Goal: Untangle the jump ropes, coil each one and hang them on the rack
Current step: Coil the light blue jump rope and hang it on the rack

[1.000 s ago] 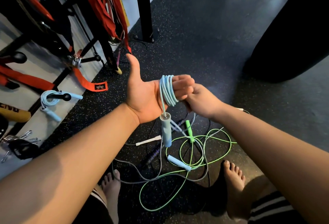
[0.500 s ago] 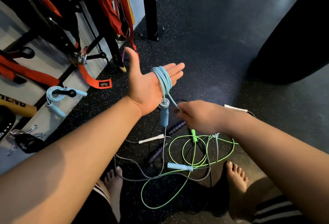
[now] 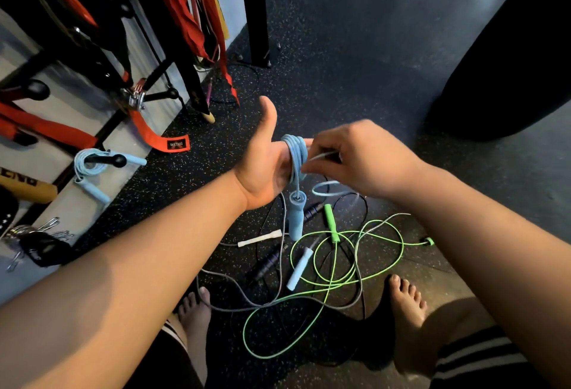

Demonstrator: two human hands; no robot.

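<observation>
We are mid-coil: the blue rope (image 3: 296, 157) loops round our open left hand (image 3: 262, 172), its handle (image 3: 296, 215) dangling. Our right hand (image 3: 355, 160) pinches the loose strand between its fingers (image 3: 310, 169). Next, likely more turns, drawing slack clear of the green rope (image 3: 398, 243) on the floor (image 3: 370, 48).

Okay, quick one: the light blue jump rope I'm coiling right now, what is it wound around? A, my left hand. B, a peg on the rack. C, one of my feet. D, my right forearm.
A: the light blue jump rope loops round the left hand, its handle hanging below the palm, while the right hand pinches the loose strand.
</observation>
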